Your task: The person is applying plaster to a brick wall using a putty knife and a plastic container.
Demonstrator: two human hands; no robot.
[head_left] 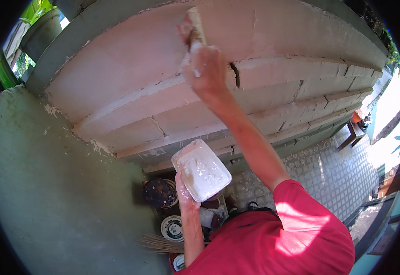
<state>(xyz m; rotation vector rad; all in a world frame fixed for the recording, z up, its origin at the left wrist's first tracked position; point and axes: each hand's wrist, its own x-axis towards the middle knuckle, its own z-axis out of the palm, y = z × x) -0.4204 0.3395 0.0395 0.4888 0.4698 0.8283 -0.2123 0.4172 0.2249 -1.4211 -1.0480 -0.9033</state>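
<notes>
My right hand [209, 71] is raised high against the pinkish upper wall [131, 50], fingers closed round a paintbrush [196, 30]. Motion blurs the brush head, and it seems to meet the wall. White smears mark the fingers and the brush handle. Lower down, my left hand [184, 190] grips the side of a white rectangular tub [225, 180], tilted so its inside shows. Thick white paint [202, 167] covers the bottom of the tub. Most of the left fingers are hidden beneath it.
Stepped ledges [172, 112] run along the wall, with a dark crack [235, 74] in one. A green wall [71, 183] stands at left. Paint-stained containers [172, 228] and a bundle of thin sticks [161, 243] lie below. A wooden stool [352, 135] stands on the tiled floor [319, 172].
</notes>
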